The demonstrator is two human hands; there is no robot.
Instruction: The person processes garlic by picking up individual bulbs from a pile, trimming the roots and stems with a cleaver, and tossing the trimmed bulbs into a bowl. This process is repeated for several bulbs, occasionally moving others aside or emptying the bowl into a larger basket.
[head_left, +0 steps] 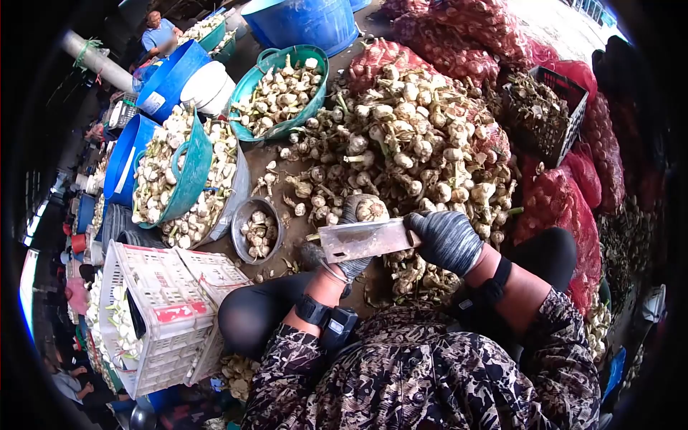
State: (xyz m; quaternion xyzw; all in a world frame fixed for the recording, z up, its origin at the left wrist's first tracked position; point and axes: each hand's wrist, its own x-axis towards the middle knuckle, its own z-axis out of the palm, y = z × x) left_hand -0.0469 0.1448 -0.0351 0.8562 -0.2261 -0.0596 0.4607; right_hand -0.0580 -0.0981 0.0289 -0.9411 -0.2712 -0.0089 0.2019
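My right hand (448,240), in a grey knitted glove, is closed round the handle of a broad-bladed cleaver (362,240). Its pale blade lies level across the front of my left hand (351,266), which wears a glove of the same kind. A garlic bulb (371,209) sits in my left fingers just above the blade; the blade covers part of that hand. A stem end pokes out to the left of the blade. Right beyond both hands rises a big heap of garlic bulbs (423,143) with stems.
A small metal bowl (240,240) with garlic is at left, near a white plastic crate (168,287). Green tubs (320,89) of garlic and a blue tub (301,25) stand farther off. Red mesh sacks (562,222) and a black crate (573,129) border the right. Another person (159,36) sits far left.
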